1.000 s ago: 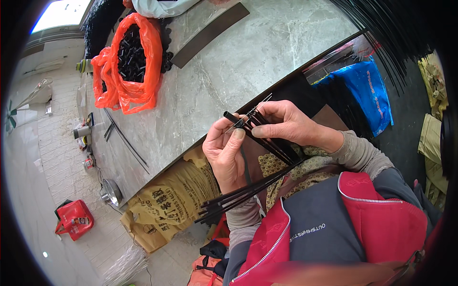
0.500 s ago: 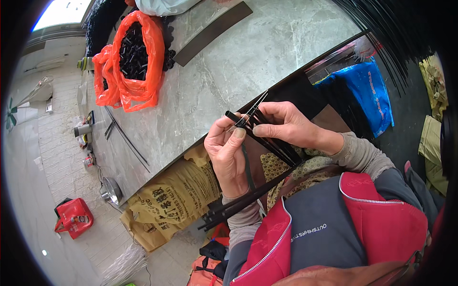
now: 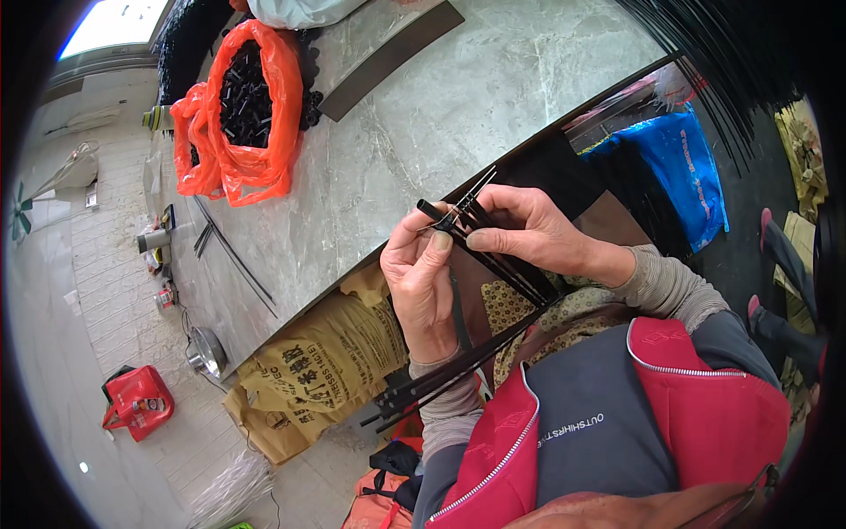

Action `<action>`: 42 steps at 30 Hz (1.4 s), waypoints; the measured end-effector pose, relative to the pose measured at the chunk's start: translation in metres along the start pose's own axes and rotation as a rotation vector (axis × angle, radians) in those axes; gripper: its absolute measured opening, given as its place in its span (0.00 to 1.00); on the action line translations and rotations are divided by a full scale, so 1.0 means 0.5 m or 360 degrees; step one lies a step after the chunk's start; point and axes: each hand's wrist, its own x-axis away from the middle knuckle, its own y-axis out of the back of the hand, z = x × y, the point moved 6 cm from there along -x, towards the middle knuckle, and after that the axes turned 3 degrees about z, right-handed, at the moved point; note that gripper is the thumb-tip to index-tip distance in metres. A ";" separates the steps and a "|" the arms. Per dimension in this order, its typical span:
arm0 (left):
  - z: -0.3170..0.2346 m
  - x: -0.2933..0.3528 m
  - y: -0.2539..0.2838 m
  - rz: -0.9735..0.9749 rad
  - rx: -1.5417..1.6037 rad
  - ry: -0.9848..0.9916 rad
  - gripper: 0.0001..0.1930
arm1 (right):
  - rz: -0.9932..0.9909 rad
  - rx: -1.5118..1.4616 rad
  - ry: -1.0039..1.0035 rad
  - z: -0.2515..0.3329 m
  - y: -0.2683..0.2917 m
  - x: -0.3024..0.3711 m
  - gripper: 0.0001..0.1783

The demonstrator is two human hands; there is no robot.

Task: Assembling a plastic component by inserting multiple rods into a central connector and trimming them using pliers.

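Note:
Close together over the table's near edge, both of my hands work at a bundle of thin black rods. My left hand is closed, pinching a short black tube and the crossing pieces between thumb and fingers. Thin strands stick out past the fingertips toward the table. My right hand is closed on the rods just to the right, thumb pressed along them. The exact join between the pieces is partly hidden by my fingers. More long black rods lie across my lap and left forearm.
On the grey marbled table stand orange-red plastic bags of short black tubes. A dark curved strip and a few thin rods lie there too. Below are brown sacks; a blue bag is at right.
My hands stay nearly in place, with only a slight shift of the left hand and the strands. At the far right, another person's legs show more. The rods across my lap have spread apart a little.

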 end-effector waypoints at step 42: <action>0.004 -0.011 0.004 0.0207 0.0167 -0.0049 0.15 | 0.0097 0.0044 -0.0017 0.011 -0.002 -0.003 0.07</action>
